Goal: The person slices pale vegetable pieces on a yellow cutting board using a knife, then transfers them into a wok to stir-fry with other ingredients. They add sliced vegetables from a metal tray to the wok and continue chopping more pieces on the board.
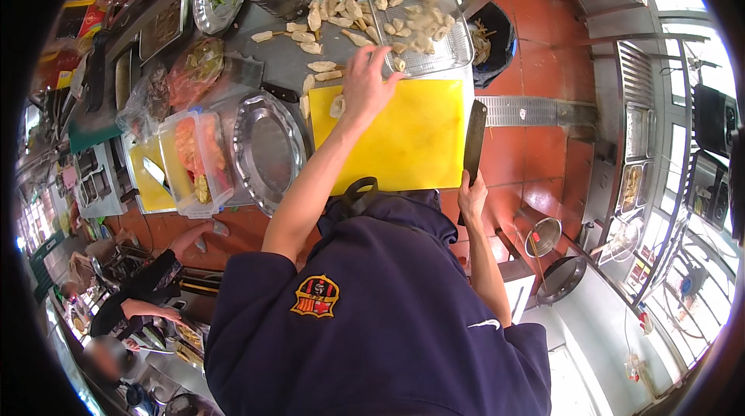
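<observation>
My left hand [368,83] is open, fingers apart, above the yellow cutting board [413,136] at its far edge. Its fingertips reach the near rim of a wire mesh basket [460,61], where pale food pieces [422,17] lie, some blurred. Partly behind the left wrist, a pale piece [337,106] sits on the board. My right hand [472,195] grips a broad-bladed knife [476,136] by its handle, blade pointing away along the board's right edge. Several pale food pieces on sticks [343,8] are spread over the metal table left of the basket.
Left of the board are an oval metal tray [269,151], a second knife [279,92] and a clear plastic tub [198,160] of orange food. A lined bin [486,43] with sticks stands right of the table. Another person [137,294] works at the lower left.
</observation>
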`<state>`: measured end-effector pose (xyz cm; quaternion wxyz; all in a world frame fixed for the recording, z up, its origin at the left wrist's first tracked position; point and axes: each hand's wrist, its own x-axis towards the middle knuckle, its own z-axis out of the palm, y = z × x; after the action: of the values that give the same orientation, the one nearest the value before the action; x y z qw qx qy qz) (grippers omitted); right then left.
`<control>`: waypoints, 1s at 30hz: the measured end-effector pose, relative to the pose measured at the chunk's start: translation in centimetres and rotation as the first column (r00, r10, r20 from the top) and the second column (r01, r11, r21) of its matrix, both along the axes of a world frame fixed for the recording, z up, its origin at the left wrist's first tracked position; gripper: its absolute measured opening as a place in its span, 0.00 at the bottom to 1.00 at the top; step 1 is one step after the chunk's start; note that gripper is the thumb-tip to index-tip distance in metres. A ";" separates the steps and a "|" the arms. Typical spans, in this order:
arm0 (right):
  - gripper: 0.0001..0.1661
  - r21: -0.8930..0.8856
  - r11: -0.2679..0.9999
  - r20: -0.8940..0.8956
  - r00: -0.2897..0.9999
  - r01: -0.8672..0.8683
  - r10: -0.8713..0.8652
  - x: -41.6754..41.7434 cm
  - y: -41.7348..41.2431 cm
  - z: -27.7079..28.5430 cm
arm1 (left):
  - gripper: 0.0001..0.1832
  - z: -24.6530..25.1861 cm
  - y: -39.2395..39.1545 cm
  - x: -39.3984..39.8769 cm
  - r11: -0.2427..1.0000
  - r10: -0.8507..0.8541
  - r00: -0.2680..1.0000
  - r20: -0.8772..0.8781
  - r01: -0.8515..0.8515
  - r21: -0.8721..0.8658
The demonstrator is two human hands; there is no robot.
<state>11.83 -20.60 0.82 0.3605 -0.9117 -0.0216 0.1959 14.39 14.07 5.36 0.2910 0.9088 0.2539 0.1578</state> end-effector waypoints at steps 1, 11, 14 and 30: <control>0.17 -0.010 1.000 -0.011 1.000 -0.011 0.011 -0.2 0.1 0.1 | 0.32 -0.9 0.8 -1.2 0.999 0.043 0.997 -0.072 -0.043 -0.001; 0.18 -0.006 0.994 -0.056 0.993 -0.108 0.108 -2.6 1.3 -0.7 | 0.35 -9.6 2.3 -10.7 0.986 0.052 0.926 -0.374 -0.107 -0.128; 0.18 -0.020 0.991 -0.065 0.990 -0.129 0.127 -2.7 1.6 -0.8 | 0.33 -9.6 3.4 -11.2 0.976 0.123 0.939 -0.320 -0.174 -0.133; 0.14 -0.312 0.855 -0.183 0.909 -0.414 0.374 -2.5 0.6 1.4 | 0.16 -8.7 -8.5 -8.7 0.859 -0.288 0.895 -0.340 0.399 0.322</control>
<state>9.35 -20.04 2.19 0.1486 -0.9236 -0.1526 0.3186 5.68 5.60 -3.39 0.0924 0.9916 0.0890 0.0191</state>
